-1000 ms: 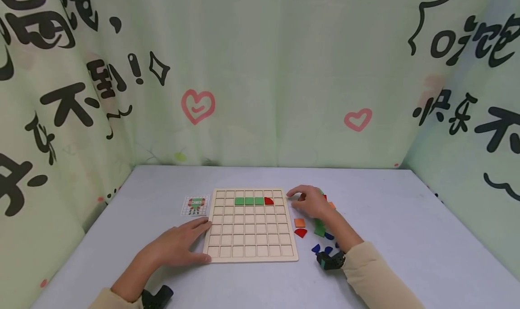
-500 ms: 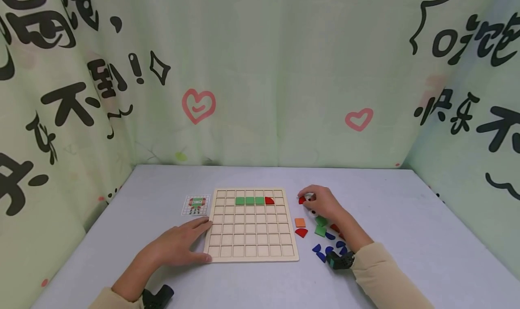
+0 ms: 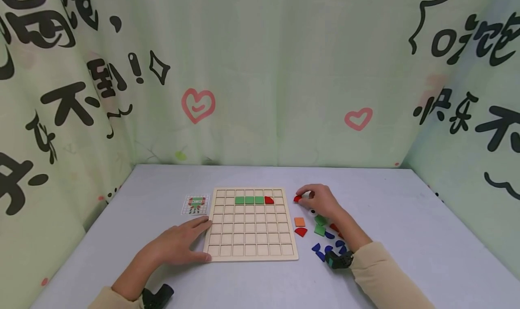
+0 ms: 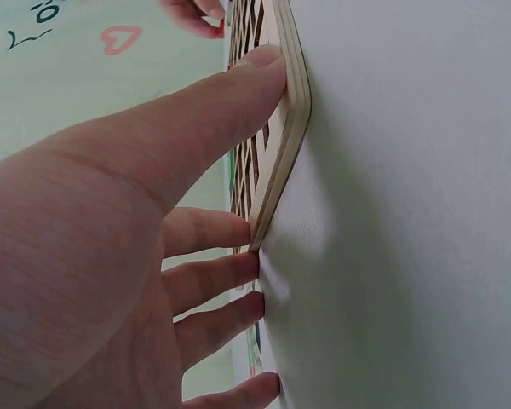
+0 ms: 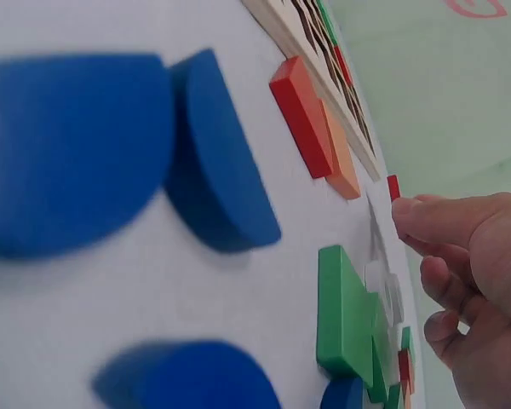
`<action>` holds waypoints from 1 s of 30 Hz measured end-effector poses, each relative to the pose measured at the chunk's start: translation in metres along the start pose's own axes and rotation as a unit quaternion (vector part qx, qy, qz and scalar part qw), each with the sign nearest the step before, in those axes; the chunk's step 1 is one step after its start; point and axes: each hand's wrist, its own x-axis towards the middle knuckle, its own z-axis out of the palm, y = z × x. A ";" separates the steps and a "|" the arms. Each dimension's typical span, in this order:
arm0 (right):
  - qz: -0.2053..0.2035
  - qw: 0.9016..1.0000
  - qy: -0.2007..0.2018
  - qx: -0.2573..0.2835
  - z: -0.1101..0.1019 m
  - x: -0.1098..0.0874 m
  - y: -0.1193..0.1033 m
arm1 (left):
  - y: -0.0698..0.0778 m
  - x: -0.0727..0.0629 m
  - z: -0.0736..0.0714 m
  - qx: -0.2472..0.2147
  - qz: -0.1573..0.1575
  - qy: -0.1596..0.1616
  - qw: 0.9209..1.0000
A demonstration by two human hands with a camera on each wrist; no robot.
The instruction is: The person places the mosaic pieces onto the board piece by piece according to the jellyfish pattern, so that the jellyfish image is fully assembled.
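Note:
My right hand [image 3: 322, 201] pinches a red quarter-round piece [image 3: 297, 199] between thumb and fingers, just off the far right side of a wooden grid board [image 3: 250, 228]. In the right wrist view, the red piece [image 5: 393, 187] shows at the fingertips. My left hand [image 3: 181, 242] rests against the board's left side, its thumb [image 4: 260, 72] on the near corner and its fingers spread along the edge. Three green squares [image 3: 249, 200] lie in a row in the board's second row of cells, with a red quarter-round [image 3: 269, 200] at their right end.
A pattern card [image 3: 197, 205] showing a robot-like figure lies left of the board. To the right lie an orange square [image 3: 299, 222], a red quarter-round [image 3: 300, 232], green pieces [image 3: 320, 229] and several blue pieces [image 3: 340, 243]. A white piece with a black dot [image 3: 313, 212] shows below the right hand.
From beside the board's right edge, my right hand moved right to the loose pieces, and has since shifted slightly left with the red piece. The left hand has stayed put.

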 end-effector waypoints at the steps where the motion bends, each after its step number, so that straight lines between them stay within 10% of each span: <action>1: 0.002 1.000 0.001 0.003 0.001 0.000 -0.002 | 0.000 0.000 0.000 0.000 -0.001 0.000 1.000; 30: -0.030 0.998 -0.030 0.051 0.046 0.019 -0.053 | 0.002 0.000 -0.001 -0.001 -0.011 -0.004 1.000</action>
